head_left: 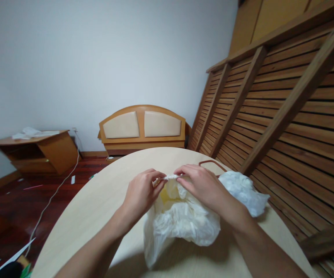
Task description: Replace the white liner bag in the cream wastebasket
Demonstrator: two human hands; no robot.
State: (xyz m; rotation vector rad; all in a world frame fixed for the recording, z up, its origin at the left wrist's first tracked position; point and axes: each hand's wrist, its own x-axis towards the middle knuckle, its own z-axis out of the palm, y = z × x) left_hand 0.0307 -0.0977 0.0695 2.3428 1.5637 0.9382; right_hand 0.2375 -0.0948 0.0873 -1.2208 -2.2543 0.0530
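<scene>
Two-handed grip: left hand [143, 189] and right hand [201, 181] pinch the white bag [184, 224] by its rim, likely best for such light, slippery film, inside the bench's [97, 216] far edge.

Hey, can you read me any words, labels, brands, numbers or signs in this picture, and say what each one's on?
There are none that I can read.
White plastic bag pinched in the left hand and right hand: no legible print.
Bundled bag on the table: no legible print.
White strip on the floor: too small and blurred to tell.
</scene>
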